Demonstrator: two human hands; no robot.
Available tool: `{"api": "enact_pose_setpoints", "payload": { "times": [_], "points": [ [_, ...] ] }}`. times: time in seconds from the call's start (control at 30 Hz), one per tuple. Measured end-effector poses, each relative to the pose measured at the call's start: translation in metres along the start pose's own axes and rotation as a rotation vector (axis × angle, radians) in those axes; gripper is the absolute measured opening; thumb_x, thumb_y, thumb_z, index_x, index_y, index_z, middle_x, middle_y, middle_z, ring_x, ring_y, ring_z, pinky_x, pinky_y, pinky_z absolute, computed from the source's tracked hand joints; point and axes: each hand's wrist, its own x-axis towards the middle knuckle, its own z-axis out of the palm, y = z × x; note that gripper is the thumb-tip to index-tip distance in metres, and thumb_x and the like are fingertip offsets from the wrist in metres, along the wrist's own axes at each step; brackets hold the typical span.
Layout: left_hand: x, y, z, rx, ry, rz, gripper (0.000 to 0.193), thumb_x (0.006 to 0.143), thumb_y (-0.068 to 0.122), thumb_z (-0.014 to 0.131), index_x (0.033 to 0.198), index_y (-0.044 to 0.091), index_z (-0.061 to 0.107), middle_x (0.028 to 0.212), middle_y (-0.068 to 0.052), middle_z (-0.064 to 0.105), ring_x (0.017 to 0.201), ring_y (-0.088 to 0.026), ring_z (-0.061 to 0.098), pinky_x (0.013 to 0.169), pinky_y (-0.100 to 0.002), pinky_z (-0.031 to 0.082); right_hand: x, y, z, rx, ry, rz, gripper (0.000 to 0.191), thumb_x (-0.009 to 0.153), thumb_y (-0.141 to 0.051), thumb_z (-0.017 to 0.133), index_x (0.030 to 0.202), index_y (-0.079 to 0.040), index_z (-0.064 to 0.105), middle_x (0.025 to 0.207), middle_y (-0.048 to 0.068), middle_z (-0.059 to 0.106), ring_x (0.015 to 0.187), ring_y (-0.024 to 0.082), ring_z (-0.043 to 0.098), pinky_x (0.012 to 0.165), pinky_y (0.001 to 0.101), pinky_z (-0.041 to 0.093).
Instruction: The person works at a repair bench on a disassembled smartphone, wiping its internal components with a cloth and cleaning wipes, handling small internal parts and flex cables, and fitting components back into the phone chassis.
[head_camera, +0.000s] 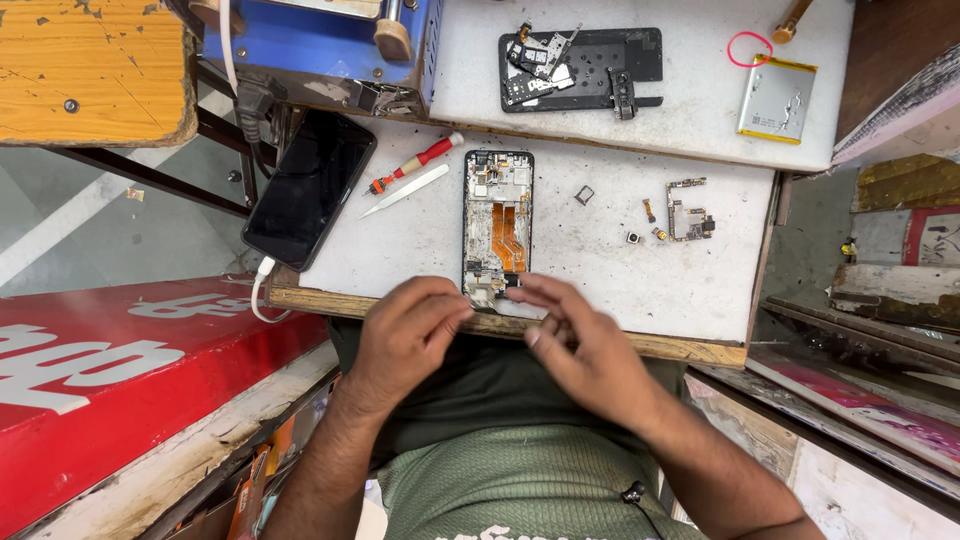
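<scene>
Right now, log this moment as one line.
left hand: at opened phone bottom edge | right hand: fingertips at same end | screwdriver, pry tool: idle left of phone

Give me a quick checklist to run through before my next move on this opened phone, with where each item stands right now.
1. Opened phone lies flat on the white mat: ok.
2. Both hands at its near end: left hand and right hand are there: ok.
3. Whether the fingers hold a part: cannot tell, blurred.
4. Red-handled screwdriver and white pry tool lie beside the phone: ok.
5. Loose small parts and the circuit board lie scattered on the mat, not in a tray: not ok.
6. Black phone overhangs the mat's edge: not ok.
</scene>
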Motion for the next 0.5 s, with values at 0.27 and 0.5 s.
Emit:
{"api": "enact_pose_setpoints", "payload": {
  "times": [0.27,0.5],
  "points": [
    [0.006,-0.008,0.007,0.079,0.007,-0.017,0.014,0.085,0.01,0.083,0.092,0.006,0.072,0.095,-0.003,0.071,0.091,-0.021,0.072,0.077,-0.035,0.058,-0.016,-0.006,0.031,0.021,-0.087,-0.206,0.094,0.093,-0.001,0.068,0.163,-0.001,0.006,0.158,0.025,0.043,0.095,0.018,0.066,0.081,0.0308,0.059],
    [0.008,-0.004,-0.001,0.086,-0.056,-0.053,0.013,0.083,0.007,0.081,0.091,0.006,0.071,0.097,-0.004,0.072,0.093,-0.023,0.072,0.079,-0.038,0.058,-0.013,0.002,0.042,0.244,-0.058,-0.142,0.09,0.095,0.004,0.06,0.165,-0.003,0.004,0.164,0.02,0.03,0.111,0.02,0.062,0.091,0.0319,0.056]
  ]
}}
